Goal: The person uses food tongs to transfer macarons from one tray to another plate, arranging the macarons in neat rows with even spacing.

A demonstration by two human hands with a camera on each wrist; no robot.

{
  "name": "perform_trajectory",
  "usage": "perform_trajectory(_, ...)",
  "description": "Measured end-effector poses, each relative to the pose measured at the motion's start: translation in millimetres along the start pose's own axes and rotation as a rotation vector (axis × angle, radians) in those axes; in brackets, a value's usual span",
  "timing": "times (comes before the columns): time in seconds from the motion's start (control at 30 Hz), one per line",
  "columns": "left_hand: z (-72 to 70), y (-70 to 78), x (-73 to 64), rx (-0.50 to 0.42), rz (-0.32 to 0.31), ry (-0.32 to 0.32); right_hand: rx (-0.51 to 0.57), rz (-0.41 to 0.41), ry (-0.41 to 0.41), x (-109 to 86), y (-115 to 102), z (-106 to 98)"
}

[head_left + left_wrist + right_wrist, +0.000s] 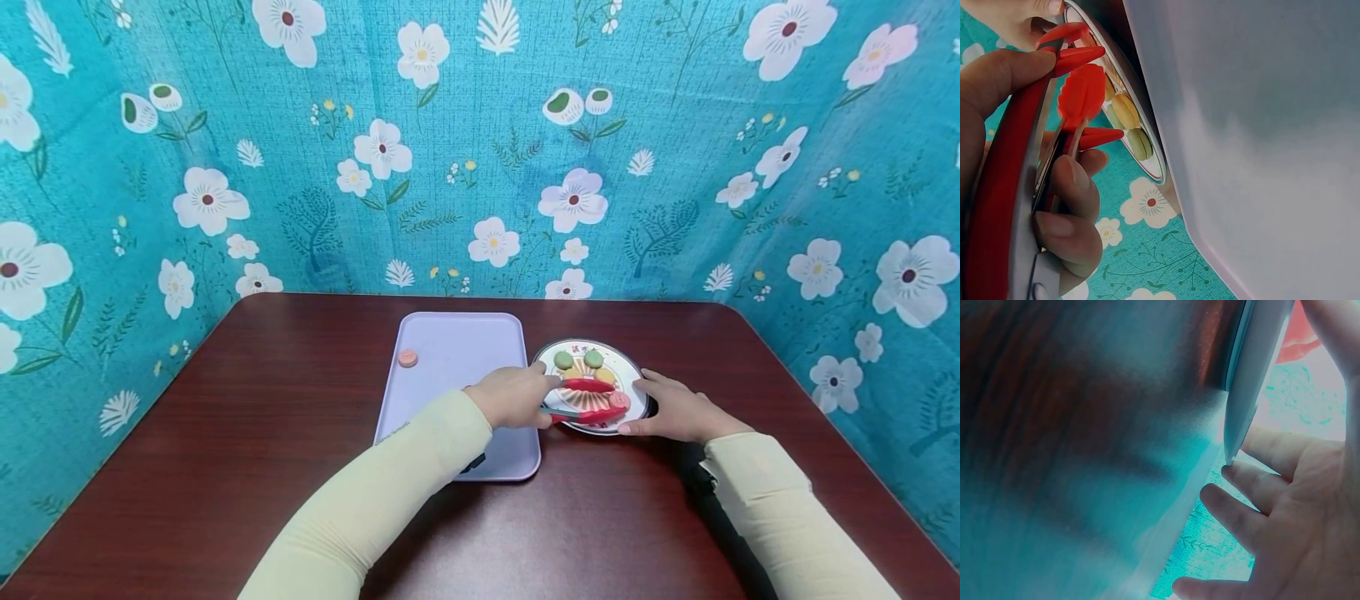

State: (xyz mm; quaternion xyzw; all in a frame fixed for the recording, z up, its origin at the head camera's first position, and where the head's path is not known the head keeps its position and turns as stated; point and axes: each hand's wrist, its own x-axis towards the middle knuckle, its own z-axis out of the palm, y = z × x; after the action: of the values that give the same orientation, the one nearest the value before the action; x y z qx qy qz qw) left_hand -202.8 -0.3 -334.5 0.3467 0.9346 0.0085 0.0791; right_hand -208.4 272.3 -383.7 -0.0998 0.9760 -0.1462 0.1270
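Observation:
My left hand point(517, 396) grips a pair of tongs point(997, 187) with red leaf-shaped tips point(588, 385). The tips are spread apart over the white plate point(633, 408), near a pink macaron point(619, 400) at its right. Two green macarons point(593, 359) and two yellow ones point(604, 377) lie farther back on the plate. My right hand point(678, 408) touches the plate's right rim, its fingers spread and mostly straight in the right wrist view. Another pink macaron point(407, 358) lies on the lavender tray point(465, 350), near its left edge.
The tray lies left of the plate, partly under my left forearm point(405, 467). Both stand on a dark brown table point(300, 400). A blue flowered cloth point(465, 167) hangs behind and beside the table.

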Motion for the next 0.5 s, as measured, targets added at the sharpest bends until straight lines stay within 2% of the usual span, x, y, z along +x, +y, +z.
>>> perform_trajectory(0.5,0.1,-1.8,-2.7,-0.038,-0.016,-0.012,-0.001,0.005,-0.005,0.9,1.9,0.9)
